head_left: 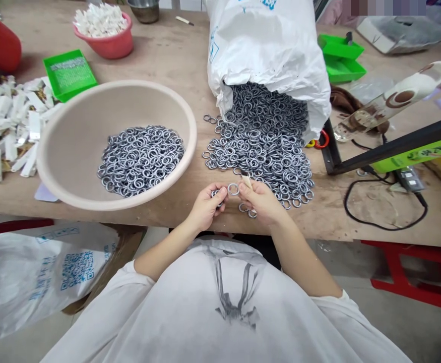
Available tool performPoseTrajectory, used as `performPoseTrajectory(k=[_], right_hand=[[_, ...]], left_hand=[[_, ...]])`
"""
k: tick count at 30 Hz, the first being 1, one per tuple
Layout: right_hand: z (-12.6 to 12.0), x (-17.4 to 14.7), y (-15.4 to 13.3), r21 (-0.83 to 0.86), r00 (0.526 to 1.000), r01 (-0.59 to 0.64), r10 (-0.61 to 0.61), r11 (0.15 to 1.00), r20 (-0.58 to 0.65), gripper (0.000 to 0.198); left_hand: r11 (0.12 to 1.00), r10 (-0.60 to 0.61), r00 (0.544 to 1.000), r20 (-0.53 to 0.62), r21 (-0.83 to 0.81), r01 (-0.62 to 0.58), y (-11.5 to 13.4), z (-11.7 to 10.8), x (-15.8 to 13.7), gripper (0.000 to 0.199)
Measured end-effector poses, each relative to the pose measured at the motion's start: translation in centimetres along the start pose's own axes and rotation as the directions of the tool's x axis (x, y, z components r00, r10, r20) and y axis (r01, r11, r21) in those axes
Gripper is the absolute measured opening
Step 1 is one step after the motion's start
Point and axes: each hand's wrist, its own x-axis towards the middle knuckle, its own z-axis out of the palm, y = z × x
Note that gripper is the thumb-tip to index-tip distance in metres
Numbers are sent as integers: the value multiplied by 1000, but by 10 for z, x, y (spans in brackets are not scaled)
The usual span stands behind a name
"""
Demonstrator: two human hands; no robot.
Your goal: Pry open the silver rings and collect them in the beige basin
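Observation:
My left hand (208,207) is closed around a few grey metal rings (216,193). A single ring (233,189) shows in the gap between my two hands; which fingers hold it I cannot tell. My right hand (262,202) is closed on a small tool with a cream handle (247,182) and a dark tip, mostly covered by the fingers. Just beyond and under my right hand spreads a heap of loose rings (269,156), spilling from the mouth of a white sack (265,50). To the left, a large beige basin (69,146) holds many similar rings.
White plastic pieces (1,111) are piled at far left, beside a green tray (71,91). A red bowl (114,45) of white parts stands behind. On the right are a black metal frame (397,143), a cable (351,212) and green trays (341,65). The table's front edge is close.

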Motion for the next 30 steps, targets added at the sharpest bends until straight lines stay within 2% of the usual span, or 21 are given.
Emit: performPoseTrajectory(k=[2,4,7,9,12,14,19,21,26,27,30], right_hand=[[4,-4,1,62,999,-37,37,997,15,50],[8,-6,4,58,1000,-13,15,998,-21,50],[16,-7,11,-12,989,67,-68,998,-134,47],[22,-9,17,-69,965,120,-133,990,-224,42],[29,-13,22,-161,929,196,-236,967,-285,34],[28,-15,22,-202,915,236,-288,950,-282,27],[16,-17,14,-205,934,314,-341,927,-109,30],[16,-18,14,-236,921,331,-367,914,-127,30],[26,-18,17,-366,846,357,-463,859,-263,25],[27,-18,17,-345,852,346,-446,872,-273,24],[24,-15,13,-205,913,276,-323,939,-250,26]], left_hand=[[998,33,998,46,43,-35,-2,5,0,48],[992,80,995,68,90,-86,-5,8,0,49],[978,156,987,42,137,-160,-8,13,0,50],[971,186,982,21,148,-187,-10,15,0,49],[969,206,979,10,140,-205,-11,16,2,47],[973,191,981,24,128,-193,-10,15,2,48],[992,75,991,107,94,-85,-4,13,0,50],[998,37,995,95,47,-41,-3,16,-1,51],[999,-21,996,88,-35,25,-3,24,-4,50],[999,-27,995,94,-38,31,-2,25,-4,50],[998,-33,993,113,-47,39,-1,26,-4,51]])
